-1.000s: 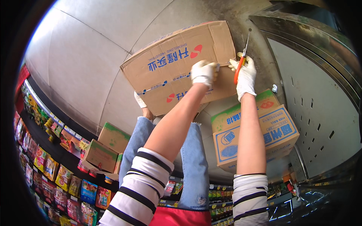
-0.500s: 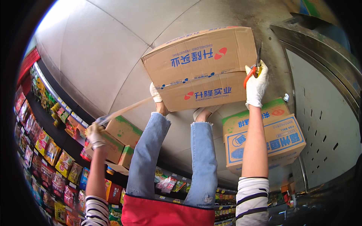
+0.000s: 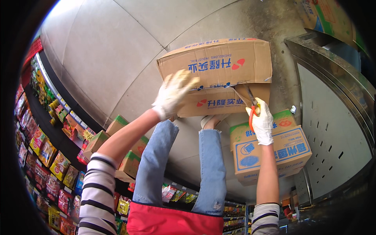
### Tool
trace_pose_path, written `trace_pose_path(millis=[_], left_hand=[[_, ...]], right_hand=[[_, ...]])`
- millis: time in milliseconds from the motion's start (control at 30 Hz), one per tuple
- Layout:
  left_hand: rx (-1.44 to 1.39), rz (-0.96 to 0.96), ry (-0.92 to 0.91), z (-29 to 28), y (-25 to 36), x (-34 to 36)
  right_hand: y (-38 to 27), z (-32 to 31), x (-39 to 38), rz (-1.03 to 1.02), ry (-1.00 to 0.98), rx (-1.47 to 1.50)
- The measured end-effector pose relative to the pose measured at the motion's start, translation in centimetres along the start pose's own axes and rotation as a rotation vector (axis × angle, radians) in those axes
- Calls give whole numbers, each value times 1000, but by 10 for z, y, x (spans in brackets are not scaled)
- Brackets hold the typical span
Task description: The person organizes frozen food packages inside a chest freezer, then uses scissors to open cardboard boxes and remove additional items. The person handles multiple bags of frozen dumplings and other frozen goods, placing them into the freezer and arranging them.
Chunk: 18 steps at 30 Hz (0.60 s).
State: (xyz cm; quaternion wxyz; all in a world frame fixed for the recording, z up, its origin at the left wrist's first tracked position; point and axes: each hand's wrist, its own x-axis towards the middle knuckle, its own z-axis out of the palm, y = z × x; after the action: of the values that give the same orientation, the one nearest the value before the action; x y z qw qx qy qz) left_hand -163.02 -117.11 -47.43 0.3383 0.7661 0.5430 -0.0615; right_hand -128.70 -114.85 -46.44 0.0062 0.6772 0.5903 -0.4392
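Observation:
A large cardboard box with blue print lies on the floor in front of my feet. My white-gloved left hand is over its left part, fingers spread and slightly blurred; whether it touches the cardboard I cannot tell. In my gloved right hand are scissors with orange handles and a dark blade. The blade points away from me, at the right end of the box's middle seam. There the near flap is bent up, and plain brown cardboard shows beside it.
Two stacked cartons stand right of my legs, before a metal cabinet with slots. Green-and-brown cartons sit to my left, beside shelves of packaged snacks. Another carton is at the far right.
My left hand has come from the far left to over the box; the strip of clear tape it held is out of sight. The scissors moved nearer me, and the right flap end has lifted.

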Motion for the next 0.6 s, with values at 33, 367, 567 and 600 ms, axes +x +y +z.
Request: trace_pose_path(millis=[33, 367, 567, 600], left_hand=[[-44, 42, -2, 7, 18, 31], [-229, -185, 139, 77, 67, 2], [-626, -931, 502, 102, 46, -27], [-821, -958, 530, 108, 39, -28]], right_hand=[[1, 5, 4, -16, 50, 12], [-16, -23, 51, -53, -435, -394], [-19, -33, 78, -80, -655, -402], [-19, -33, 81, -29, -688, -401]])
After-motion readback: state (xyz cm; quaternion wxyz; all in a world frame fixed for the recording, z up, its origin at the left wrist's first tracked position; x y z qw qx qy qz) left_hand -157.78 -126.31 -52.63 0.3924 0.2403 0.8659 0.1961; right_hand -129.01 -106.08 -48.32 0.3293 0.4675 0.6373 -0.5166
